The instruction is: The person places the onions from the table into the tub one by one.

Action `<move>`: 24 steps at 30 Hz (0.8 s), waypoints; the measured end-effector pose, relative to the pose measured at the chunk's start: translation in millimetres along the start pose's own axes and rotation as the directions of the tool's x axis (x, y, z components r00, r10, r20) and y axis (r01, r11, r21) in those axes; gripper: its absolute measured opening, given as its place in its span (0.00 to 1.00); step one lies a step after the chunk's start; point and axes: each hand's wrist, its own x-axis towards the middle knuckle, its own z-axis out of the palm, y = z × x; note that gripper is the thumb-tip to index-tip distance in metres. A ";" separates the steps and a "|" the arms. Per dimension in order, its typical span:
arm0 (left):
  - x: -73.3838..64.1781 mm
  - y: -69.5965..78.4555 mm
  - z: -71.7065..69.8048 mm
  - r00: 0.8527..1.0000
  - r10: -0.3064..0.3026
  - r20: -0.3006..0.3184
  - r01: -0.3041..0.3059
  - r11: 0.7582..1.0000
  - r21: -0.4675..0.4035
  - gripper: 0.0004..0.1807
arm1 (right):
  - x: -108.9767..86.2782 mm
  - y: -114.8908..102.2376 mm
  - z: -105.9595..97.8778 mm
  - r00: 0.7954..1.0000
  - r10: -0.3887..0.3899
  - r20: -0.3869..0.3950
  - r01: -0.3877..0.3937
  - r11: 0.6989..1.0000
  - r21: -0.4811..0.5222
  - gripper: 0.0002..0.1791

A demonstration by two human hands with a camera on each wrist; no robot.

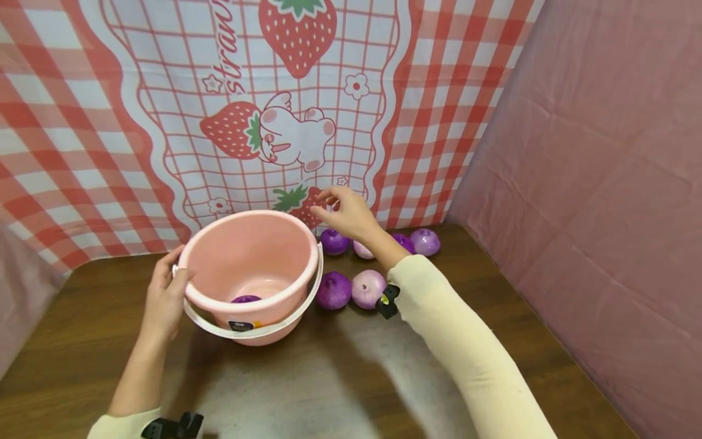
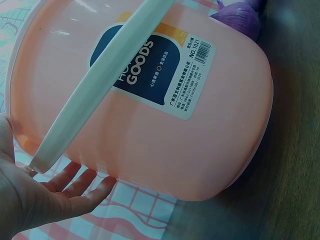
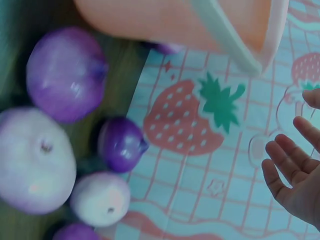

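My left hand [image 1: 165,292] grips the left rim of a pink plastic bucket [image 1: 249,231], thumb over the edge and fingers on the outer wall. The bucket is tilted toward me, and its white handle [image 2: 95,82] hangs across the labelled front. A purple onion [image 1: 246,299] lies inside; the front rim partly hides it. To the right of the bucket, my right hand [image 1: 349,213] is raised above the back row of onions, its fingers loosely bent around nothing. Under that forearm sit a dark purple onion [image 1: 334,290] and a paler onion [image 1: 368,289].
Along the back of the wooden table [image 1: 71,329] are another purple onion [image 1: 334,242], a pale one [image 1: 362,249] partly behind my forearm, and a light purple one [image 1: 425,242]. A strawberry-print checked cloth [image 1: 181,122] hangs behind; a pink cloth [image 1: 592,158] hangs at the right.
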 end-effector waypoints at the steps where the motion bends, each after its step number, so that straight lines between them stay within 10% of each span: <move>1: 0.0 0.0 -0.2 1.000 0.002 0.003 -0.002 1.000 -0.001 0.29 | -1.0 4.2 -2.4 1.000 0.007 -0.006 -0.007 1.000 -0.007 0.19; 24: -1.0 0.1 -0.9 1.000 0.004 0.011 -0.004 1.000 0.017 0.29 | -29.2 89.6 -55.6 0.970 0.216 -0.108 -0.223 0.973 -0.058 0.22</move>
